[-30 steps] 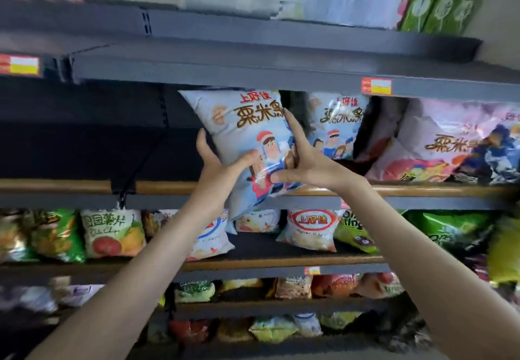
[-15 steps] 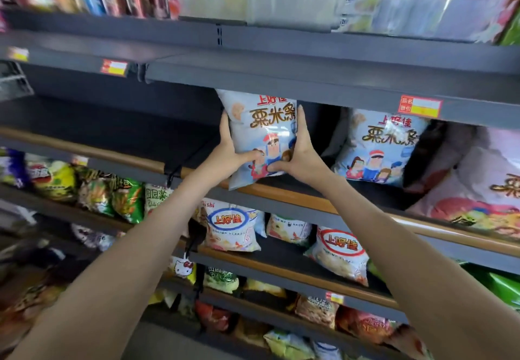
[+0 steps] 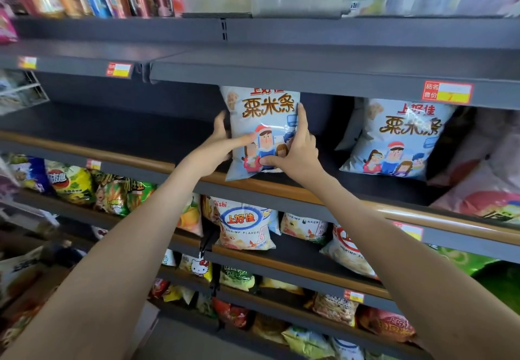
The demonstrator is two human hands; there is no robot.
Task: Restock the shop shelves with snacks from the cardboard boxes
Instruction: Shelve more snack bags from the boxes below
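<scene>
Left hand (image 3: 222, 141) and right hand (image 3: 299, 150) seat a pale-blue snack bag (image 3: 264, 117) at frame centre.
At the left the middle shelf (image 3: 126, 129) is bare. The left hand's fingers curl round the bag's left edge, and the right hand pinches its right edge, forefinger straight up. The bag's base sits on the wooden rail (image 3: 135, 159), so it likely needs pushing back behind it, face forward, before release. Count: two such bags, the second bag (image 3: 394, 140) standing apart at the right.

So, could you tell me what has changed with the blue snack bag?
The blue snack bag went from tilted to upright, lower end at the shelf's wooden rail. Both the left hand and right hand still grip its sides; the matching bag to its right stayed put.
</scene>
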